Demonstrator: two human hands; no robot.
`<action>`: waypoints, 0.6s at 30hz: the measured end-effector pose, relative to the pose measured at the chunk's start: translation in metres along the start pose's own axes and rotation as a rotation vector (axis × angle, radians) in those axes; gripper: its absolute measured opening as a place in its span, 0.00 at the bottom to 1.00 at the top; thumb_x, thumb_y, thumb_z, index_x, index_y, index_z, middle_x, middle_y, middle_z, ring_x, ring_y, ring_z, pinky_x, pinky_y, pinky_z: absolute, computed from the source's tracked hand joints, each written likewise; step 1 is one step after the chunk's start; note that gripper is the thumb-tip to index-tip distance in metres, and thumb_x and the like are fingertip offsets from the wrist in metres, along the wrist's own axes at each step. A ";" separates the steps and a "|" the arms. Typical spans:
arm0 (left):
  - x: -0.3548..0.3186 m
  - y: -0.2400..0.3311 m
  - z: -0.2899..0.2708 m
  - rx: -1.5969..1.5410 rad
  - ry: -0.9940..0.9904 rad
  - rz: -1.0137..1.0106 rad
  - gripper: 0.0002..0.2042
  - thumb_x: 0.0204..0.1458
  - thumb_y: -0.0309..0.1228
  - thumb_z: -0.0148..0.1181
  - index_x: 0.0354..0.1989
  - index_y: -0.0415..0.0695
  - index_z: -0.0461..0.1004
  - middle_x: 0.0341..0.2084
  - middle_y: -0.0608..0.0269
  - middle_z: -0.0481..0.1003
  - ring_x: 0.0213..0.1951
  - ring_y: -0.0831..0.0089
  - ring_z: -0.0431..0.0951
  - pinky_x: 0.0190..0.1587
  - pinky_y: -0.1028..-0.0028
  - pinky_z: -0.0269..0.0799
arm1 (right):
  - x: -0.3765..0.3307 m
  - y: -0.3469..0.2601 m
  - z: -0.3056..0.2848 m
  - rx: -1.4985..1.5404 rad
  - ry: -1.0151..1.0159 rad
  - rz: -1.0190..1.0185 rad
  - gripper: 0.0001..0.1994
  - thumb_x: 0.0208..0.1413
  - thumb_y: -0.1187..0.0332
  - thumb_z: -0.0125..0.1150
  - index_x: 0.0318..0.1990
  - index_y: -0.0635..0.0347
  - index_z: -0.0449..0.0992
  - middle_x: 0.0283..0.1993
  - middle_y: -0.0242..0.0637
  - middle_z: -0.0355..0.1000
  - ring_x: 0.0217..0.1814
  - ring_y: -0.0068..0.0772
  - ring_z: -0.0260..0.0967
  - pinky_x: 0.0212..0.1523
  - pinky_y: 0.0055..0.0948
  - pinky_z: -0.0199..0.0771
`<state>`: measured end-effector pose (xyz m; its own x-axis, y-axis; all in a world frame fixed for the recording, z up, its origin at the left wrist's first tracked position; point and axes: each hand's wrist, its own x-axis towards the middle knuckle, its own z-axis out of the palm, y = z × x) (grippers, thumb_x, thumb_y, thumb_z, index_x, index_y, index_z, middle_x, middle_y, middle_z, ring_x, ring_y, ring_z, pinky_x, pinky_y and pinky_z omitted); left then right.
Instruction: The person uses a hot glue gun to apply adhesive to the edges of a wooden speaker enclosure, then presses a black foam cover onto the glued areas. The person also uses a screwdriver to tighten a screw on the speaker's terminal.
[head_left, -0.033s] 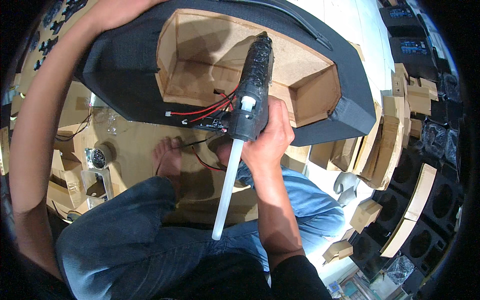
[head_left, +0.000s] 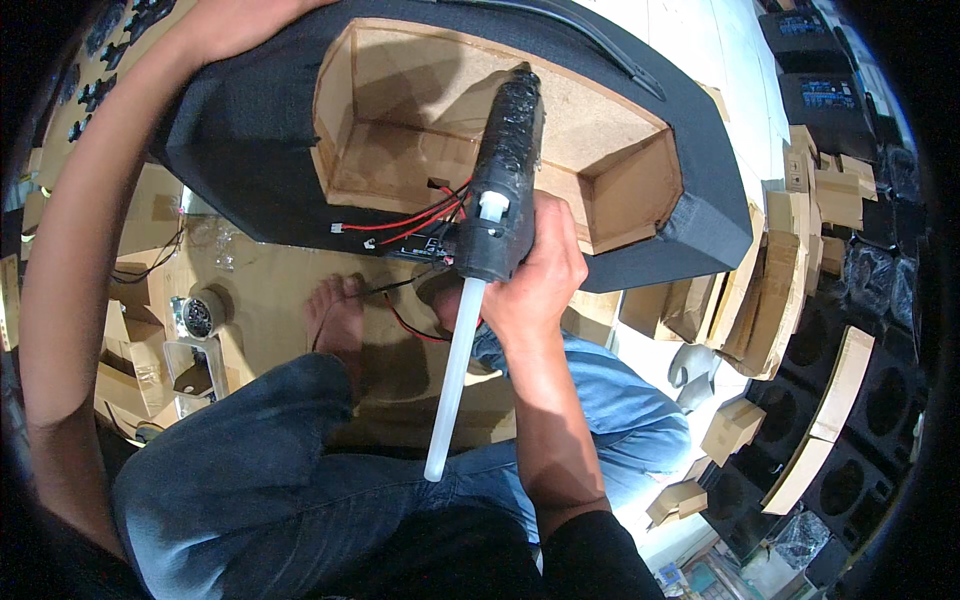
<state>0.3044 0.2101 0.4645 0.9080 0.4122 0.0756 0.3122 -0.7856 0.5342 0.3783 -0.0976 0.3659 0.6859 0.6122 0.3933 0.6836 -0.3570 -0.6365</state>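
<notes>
My right hand [head_left: 545, 265] is closed round the handle of a black glue gun [head_left: 505, 150], whose barrel is wrapped in dark tape. A long whitish glue stick [head_left: 457, 385] sticks out of its rear toward me. The nozzle hangs over the open cavity of a black-covered wooden speaker cabinet [head_left: 690, 235], near its far inner wall. Red and black wires [head_left: 420, 212] with small white plugs come through a hole in the cavity's near side, next to a small circuit board [head_left: 425, 246]. My left hand [head_left: 245, 28] rests stretched along the cabinet's far left edge, its fingertips partly cut off by the frame.
A black cable [head_left: 590, 35] lies along the cabinet's far edge. At the left are a round metal-rimmed part [head_left: 197, 315] and an opened carton [head_left: 130, 345]. Cardboard pieces [head_left: 765, 300] and several black speaker boxes [head_left: 845, 485] stand at the right. My bare foot [head_left: 335, 312] is below the cabinet.
The glue gun has shifted very slightly to the left in my right hand. My left hand and the cabinet stay where they were.
</notes>
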 end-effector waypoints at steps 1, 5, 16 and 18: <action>0.003 -0.010 0.001 0.008 -0.007 0.010 0.16 0.61 0.34 0.60 0.52 0.37 0.79 0.50 0.50 0.81 0.54 0.62 0.79 0.60 0.66 0.70 | -0.001 0.002 0.001 0.000 -0.003 -0.017 0.19 0.42 0.69 0.73 0.43 0.62 0.75 0.36 0.44 0.73 0.36 0.50 0.76 0.37 0.39 0.77; 0.003 -0.016 0.002 -0.017 -0.035 -0.015 0.16 0.62 0.34 0.60 0.52 0.38 0.79 0.51 0.50 0.80 0.54 0.62 0.79 0.60 0.66 0.70 | -0.004 0.005 0.009 -0.003 -0.005 -0.039 0.23 0.39 0.67 0.74 0.45 0.59 0.74 0.39 0.43 0.73 0.36 0.51 0.77 0.33 0.42 0.79; 0.010 -0.043 0.004 0.121 -0.036 0.132 0.18 0.66 0.40 0.55 0.58 0.42 0.77 0.55 0.53 0.78 0.59 0.61 0.76 0.64 0.65 0.66 | -0.003 0.005 0.009 0.030 0.022 -0.002 0.21 0.38 0.68 0.75 0.42 0.59 0.75 0.38 0.43 0.73 0.36 0.51 0.78 0.34 0.41 0.80; 0.014 -0.051 0.007 0.133 -0.051 0.183 0.19 0.67 0.41 0.54 0.60 0.44 0.76 0.57 0.55 0.77 0.61 0.62 0.74 0.67 0.65 0.63 | -0.006 0.008 0.005 0.044 0.019 0.021 0.22 0.38 0.67 0.76 0.43 0.60 0.75 0.39 0.43 0.73 0.36 0.52 0.78 0.35 0.41 0.80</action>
<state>0.3029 0.2525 0.4323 0.9648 0.2357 0.1168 0.1716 -0.9006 0.3994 0.3788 -0.1005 0.3548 0.7050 0.5913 0.3916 0.6577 -0.3383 -0.6731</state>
